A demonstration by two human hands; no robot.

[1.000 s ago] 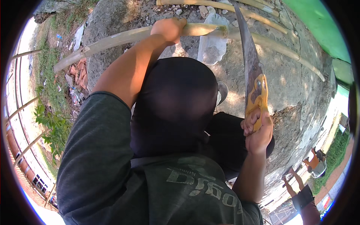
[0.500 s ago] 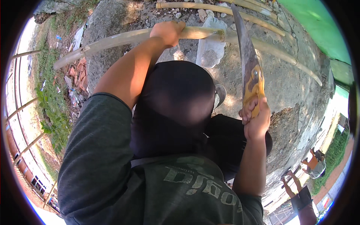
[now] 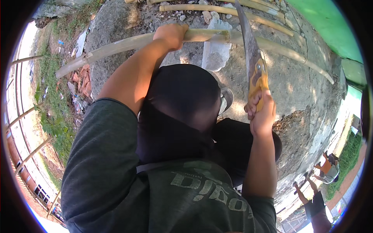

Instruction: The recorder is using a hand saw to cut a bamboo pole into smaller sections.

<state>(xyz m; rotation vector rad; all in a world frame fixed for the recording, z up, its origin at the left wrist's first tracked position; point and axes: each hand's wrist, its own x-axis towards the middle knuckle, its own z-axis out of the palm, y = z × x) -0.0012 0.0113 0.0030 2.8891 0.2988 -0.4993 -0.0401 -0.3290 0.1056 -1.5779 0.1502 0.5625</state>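
Keeps the left hand (image 3: 169,37) clamped over the long bamboo pole (image 3: 124,42), left of a raised node (image 3: 228,37), and the right hand (image 3: 263,116) closed on the yellow handle (image 3: 264,77) of a handsaw (image 3: 253,58), on the near side of the pole. Carries the blade (image 3: 248,39) across the pole just right of that node; cannot tell contact from clearance at this angle. Has the pole lying crosswise beyond the dark-trousered knee (image 3: 180,93), over a white tray (image 3: 215,58), with more bamboo poles (image 3: 225,9) on its far side. Looks stiff along its length, likely hollow and light for its bulk, though awkward through sheer reach and apt to roll or swing at the free ends. Seems smooth, perhaps slick between nodes, tough across the grain but liable to splinter or split lengthwise. Suits a full-hand hold from above, near a node and well clear of the blade, rather than a pinch at either far end of the pole
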